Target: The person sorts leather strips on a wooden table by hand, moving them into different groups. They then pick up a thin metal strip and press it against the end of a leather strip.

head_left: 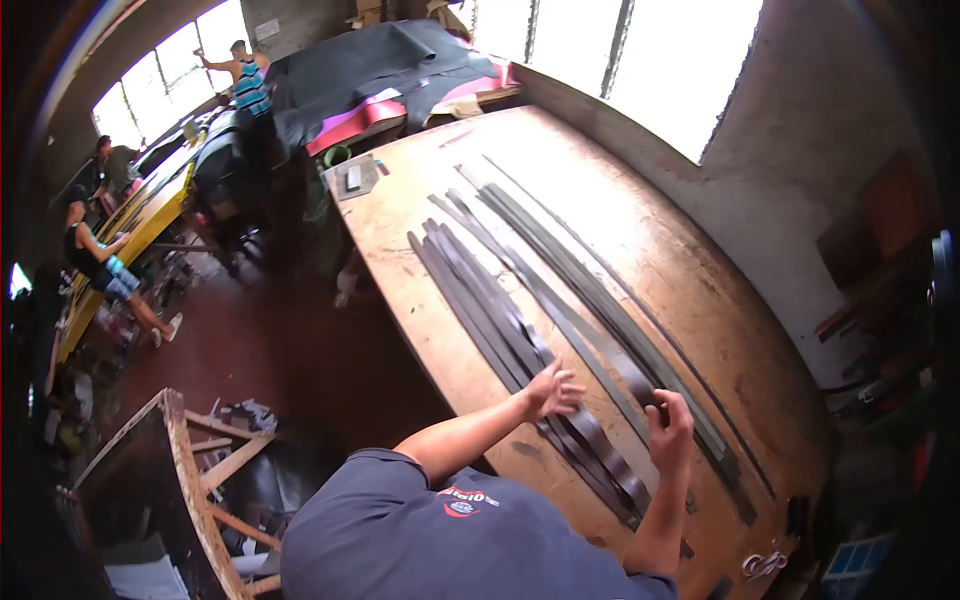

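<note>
Long dark leather-like strips [465,300] lie lengthwise on the wooden table [440,170], in bunches with some loose ones between. My left hand [555,391] is over the left bunch, its fingers spread and holding nothing. My right hand [672,425] is closed at the near end of a dark strip [628,378], thumb and fingertips on it. That strip bows up off the table beside the hand. Below my left hand, the near ends of the left bunch [610,465] are wavy. To the right lies a straighter stack of strips [600,320].
Scissors [764,566] lie at the table's near right corner. A grey slab with a light block [354,180] is at the far left corner. Dark hides [370,70] cover another table beyond. Wooden framing [195,470] stands on the left. Several people are near a yellow table [165,215].
</note>
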`<act>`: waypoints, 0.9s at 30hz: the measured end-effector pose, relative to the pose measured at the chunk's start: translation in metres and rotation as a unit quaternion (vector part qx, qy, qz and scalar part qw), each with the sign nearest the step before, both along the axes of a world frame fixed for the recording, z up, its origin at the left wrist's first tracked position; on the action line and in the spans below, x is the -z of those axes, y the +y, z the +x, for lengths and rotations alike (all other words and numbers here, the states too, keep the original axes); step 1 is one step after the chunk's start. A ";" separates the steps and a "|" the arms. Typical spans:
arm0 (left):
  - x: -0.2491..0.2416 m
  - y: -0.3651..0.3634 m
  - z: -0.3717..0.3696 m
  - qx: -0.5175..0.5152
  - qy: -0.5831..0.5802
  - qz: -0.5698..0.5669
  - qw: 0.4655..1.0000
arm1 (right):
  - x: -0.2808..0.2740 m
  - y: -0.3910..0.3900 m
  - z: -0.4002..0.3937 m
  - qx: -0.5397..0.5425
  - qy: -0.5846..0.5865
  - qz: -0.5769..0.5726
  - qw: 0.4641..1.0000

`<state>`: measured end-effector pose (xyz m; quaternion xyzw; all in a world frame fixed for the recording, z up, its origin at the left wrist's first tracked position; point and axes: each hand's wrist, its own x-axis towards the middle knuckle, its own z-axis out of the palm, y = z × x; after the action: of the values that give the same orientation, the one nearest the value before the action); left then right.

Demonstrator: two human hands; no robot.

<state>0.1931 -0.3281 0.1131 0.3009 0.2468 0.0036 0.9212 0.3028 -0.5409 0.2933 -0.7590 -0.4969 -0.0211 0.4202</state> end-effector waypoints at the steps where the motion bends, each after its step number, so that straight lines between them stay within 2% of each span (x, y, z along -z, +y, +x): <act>1: -0.017 0.014 0.013 -0.024 -0.083 -0.069 0.994 | -0.011 0.004 -0.013 -0.008 -0.033 -0.001 0.999; 2: -0.037 0.030 0.028 -0.097 -0.080 -0.094 0.988 | -0.021 0.009 -0.024 -0.017 -0.067 -0.004 0.998; 3: -0.033 0.059 0.049 -0.148 -0.092 -0.100 0.980 | -0.027 0.012 -0.036 0.000 -0.075 -0.016 0.997; 4: -0.035 0.094 0.058 -0.132 -0.197 -0.125 0.963 | -0.026 0.013 -0.041 0.015 -0.074 -0.024 0.997; 5: -0.056 0.122 0.064 -0.232 -0.156 -0.127 0.952 | -0.027 0.013 -0.045 0.039 -0.084 -0.045 0.995; 7: -0.038 0.197 0.088 -0.256 -0.211 -0.165 0.929 | -0.022 0.009 -0.050 0.090 -0.103 -0.085 0.987; 8: -0.043 0.227 0.090 -0.294 -0.207 -0.133 0.924 | -0.017 0.002 -0.050 0.117 -0.111 -0.104 0.981; 9: -0.032 0.265 0.097 -0.286 -0.219 -0.137 0.923 | -0.009 -0.007 -0.050 0.154 -0.108 -0.126 0.974; 10: -0.055 0.286 0.087 -0.341 -0.164 -0.112 0.919 | -0.007 -0.015 -0.056 0.189 -0.094 -0.149 0.966; 12: -0.036 0.355 0.090 -0.374 -0.163 -0.080 0.909 | 0.002 -0.038 -0.065 0.239 -0.099 -0.182 0.949; 13: -0.022 0.386 0.083 -0.366 -0.196 -0.006 0.910 | 0.014 -0.055 -0.069 0.273 -0.080 -0.183 0.941; 14: -0.031 0.403 0.073 -0.411 -0.159 -0.049 0.896 | 0.025 -0.073 -0.075 0.296 -0.071 -0.201 0.931; 16: -0.001 0.445 0.059 -0.433 -0.164 -0.006 0.886 | 0.053 -0.111 -0.088 0.339 -0.055 -0.232 0.910; 17: -0.025 0.438 0.033 -0.468 -0.162 0.014 0.869 | 0.070 -0.129 -0.097 0.360 -0.046 -0.244 0.899; 20: -0.017 0.463 -0.006 -0.481 -0.132 0.041 0.866 | 0.094 -0.153 -0.132 0.370 0.028 -0.300 0.879; 23: -0.007 0.491 -0.028 -0.447 -0.138 0.063 0.882 | 0.140 -0.182 -0.140 0.375 0.083 -0.313 0.869; 27: -0.010 0.505 -0.035 -0.432 -0.118 0.118 0.886 | 0.168 -0.182 -0.125 0.366 0.075 -0.305 0.876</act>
<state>0.1585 0.1767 0.1231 0.2679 0.2401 0.4657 0.8085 0.1773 -0.7227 0.1253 -0.9765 -0.1322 0.0362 0.1663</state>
